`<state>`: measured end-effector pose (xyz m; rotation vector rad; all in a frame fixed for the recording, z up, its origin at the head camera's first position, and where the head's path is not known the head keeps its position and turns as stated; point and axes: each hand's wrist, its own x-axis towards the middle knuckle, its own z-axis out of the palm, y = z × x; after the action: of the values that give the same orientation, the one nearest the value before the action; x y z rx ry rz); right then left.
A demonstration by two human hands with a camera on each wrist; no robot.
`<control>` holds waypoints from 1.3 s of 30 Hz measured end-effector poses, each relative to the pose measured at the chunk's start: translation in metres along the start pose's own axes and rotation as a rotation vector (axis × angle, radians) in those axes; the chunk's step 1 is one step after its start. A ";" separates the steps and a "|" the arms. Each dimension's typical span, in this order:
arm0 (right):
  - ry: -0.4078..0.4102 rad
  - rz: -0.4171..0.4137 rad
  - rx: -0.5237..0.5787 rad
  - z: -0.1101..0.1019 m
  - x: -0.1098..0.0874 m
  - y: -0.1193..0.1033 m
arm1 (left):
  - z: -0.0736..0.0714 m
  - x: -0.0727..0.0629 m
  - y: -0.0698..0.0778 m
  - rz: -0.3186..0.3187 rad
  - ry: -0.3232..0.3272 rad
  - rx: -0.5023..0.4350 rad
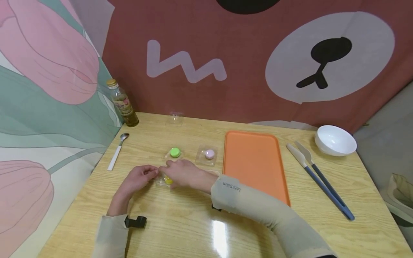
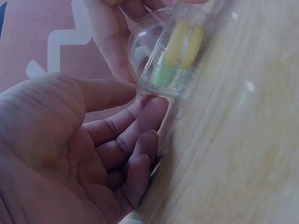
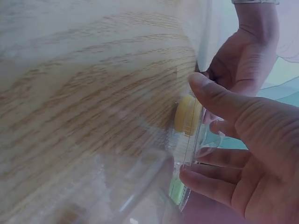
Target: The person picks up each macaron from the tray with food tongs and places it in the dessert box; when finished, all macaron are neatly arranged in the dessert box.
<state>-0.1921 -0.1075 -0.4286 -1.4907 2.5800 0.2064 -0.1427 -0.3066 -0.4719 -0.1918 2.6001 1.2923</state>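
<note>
A yellow macaron point(image 2: 185, 44) sits inside a small clear plastic case point(image 2: 152, 77) with a domed lid, on the wooden table. My left hand point(image 1: 138, 178) pinches one edge of this case between thumb and forefinger, its other fingers curled below. From the opposite side my right hand point(image 1: 184, 173) holds the case, thumb along one edge and fingers on the other, as the right wrist view shows. In the head view the right hand hides part of the case. Just behind the hands lie a green macaron point(image 1: 175, 152) and a lilac macaron point(image 1: 209, 154), each in clear plastic.
An orange tray point(image 1: 255, 161) lies right of the cases. Farther right are blue-handled tongs point(image 1: 329, 190) and a white bowl point(image 1: 335, 141). A spoon point(image 1: 117, 153) and a bottle point(image 1: 125, 107) stand at the left. A clear plastic piece point(image 1: 175, 120) lies near the back edge.
</note>
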 end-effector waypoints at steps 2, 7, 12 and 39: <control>-0.012 0.001 0.008 0.000 0.001 0.001 | -0.001 0.001 -0.001 -0.004 -0.002 -0.005; -0.023 -0.005 0.006 -0.002 0.001 0.004 | -0.003 0.001 -0.001 -0.015 -0.001 -0.001; -0.016 -0.032 0.025 -0.003 -0.001 0.008 | -0.005 0.001 -0.001 -0.024 -0.002 -0.012; 0.193 0.365 0.830 -0.006 0.053 0.132 | -0.007 0.007 -0.008 -0.078 0.033 -0.134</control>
<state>-0.3335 -0.0878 -0.4282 -0.7612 2.5282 -0.8939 -0.1491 -0.3174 -0.4758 -0.3371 2.5067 1.4475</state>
